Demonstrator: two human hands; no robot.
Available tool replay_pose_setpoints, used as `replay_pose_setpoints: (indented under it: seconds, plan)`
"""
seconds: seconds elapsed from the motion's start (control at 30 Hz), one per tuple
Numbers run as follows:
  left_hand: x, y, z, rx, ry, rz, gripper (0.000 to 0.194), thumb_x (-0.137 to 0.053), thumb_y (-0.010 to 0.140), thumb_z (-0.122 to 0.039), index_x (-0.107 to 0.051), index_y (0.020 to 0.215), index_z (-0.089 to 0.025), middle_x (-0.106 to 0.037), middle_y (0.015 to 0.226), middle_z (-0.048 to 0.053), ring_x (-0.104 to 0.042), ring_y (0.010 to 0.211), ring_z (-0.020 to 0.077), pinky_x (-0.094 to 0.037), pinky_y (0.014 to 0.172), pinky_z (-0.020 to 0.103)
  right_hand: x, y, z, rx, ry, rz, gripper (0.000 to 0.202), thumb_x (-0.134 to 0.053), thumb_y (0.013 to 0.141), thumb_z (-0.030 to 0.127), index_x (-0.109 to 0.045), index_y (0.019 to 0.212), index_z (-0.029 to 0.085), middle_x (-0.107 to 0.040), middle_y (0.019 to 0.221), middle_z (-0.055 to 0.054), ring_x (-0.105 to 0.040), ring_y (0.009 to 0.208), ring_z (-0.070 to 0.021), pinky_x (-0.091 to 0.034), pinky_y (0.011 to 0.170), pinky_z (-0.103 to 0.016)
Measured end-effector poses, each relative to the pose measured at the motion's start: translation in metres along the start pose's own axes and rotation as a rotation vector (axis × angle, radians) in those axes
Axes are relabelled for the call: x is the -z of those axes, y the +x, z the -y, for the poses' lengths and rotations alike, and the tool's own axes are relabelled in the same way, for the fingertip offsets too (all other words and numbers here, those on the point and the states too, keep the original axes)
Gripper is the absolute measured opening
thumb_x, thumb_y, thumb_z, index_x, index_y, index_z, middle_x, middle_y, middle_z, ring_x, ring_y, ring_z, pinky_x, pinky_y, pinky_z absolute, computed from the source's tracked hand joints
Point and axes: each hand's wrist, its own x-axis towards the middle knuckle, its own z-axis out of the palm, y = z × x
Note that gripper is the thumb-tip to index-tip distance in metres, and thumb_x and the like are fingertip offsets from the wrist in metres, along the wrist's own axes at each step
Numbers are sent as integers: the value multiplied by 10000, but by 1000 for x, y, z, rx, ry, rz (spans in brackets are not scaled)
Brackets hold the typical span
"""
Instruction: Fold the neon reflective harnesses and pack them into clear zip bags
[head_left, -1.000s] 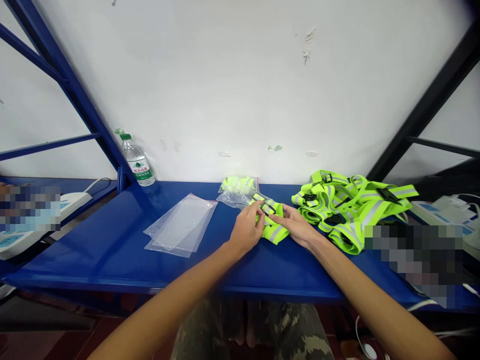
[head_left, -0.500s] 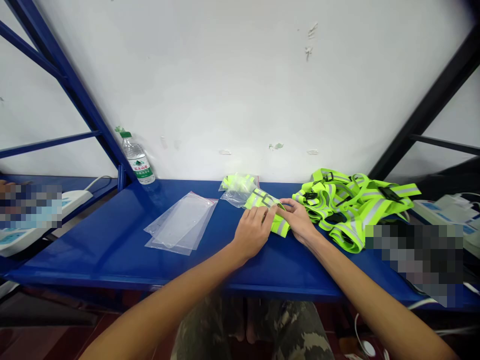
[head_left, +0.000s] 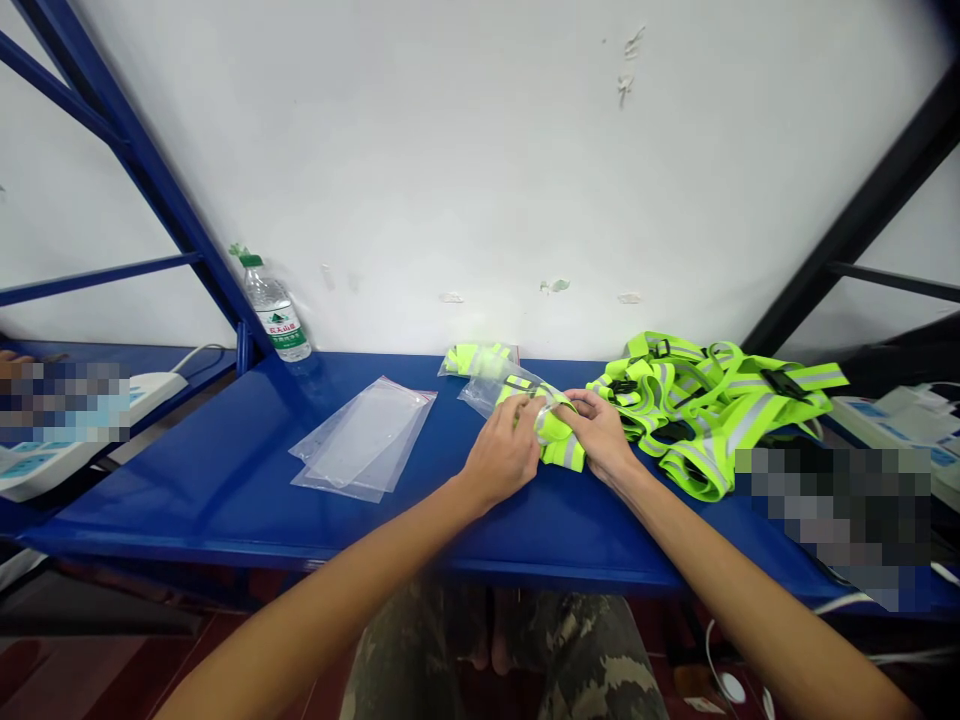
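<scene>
A folded neon-yellow strap bundle (head_left: 564,447) with grey reflective bands is held between both hands over the blue table. My left hand (head_left: 508,450) grips its left side, fingers curled over it. On its right side, my right hand (head_left: 600,432) pinches the bundle between thumb and fingers. Part of a clear plastic bag (head_left: 481,393) lies against the bundle's far left end. Behind it, near the wall, rests another bag with a neon-yellow bundle inside (head_left: 480,359). Flat clear bags (head_left: 364,440) are stacked left of my left hand.
Loose neon-yellow straps (head_left: 739,425) with black buckles are heaped at the right. A water bottle (head_left: 279,310) stands at the back left by the wall. Power strips (head_left: 154,392) sit at both sides, and the blue table's front edge (head_left: 300,556) runs above my legs.
The bundle's near flap has shifted slightly, and my left fingers have curled further in on it. The clear bag beside it has moved a little to the right. The view has tilted slightly.
</scene>
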Motion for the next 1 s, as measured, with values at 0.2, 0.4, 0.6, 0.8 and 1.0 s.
replay_pose_setpoints:
  seconds: [0.2,0.4,0.6,0.8,1.0]
  plan:
    - [0,0,-2,101,106,143,624,-502,774,-150,-392,1388,-122,-634,1097,132,-550,993,286,-484,829,417,-3,-1,-1,97,-79,-12,390,-830,553,344,-608,842,206,-625,697,19,-574,609,-143,-468,606,-283]
    - [7,1,-8,101,-163,111,615,-520,838,-240,-337,1412,-120,-618,1155,141,-583,1004,251,-477,903,395,-4,0,-4,163,-108,-38,353,-794,591,333,-560,827,216,-604,702,20,-562,633,-145,-448,620,-278]
    - [1,2,-12,170,-196,17,1009,-703,666,-667,-302,1428,-141,-574,1288,156,-568,1129,309,-463,967,448,-6,-3,-5,91,-88,-15,345,-774,648,366,-543,866,232,-591,700,31,-552,627,-144,-439,587,-264]
    - [-4,1,-5,194,-181,-26,677,-633,821,-368,-351,1388,-128,-637,1101,117,-599,1055,258,-498,907,390,-10,-9,-2,55,-86,113,354,-747,695,448,-585,922,231,-608,720,29,-563,648,-138,-427,576,-241]
    - [-3,2,1,154,-149,-27,522,-540,837,-167,-407,1340,-128,-590,1106,124,-568,1053,249,-485,926,386,-10,-11,1,17,-53,155,374,-758,681,473,-608,931,239,-606,730,29,-585,660,-139,-488,585,-251]
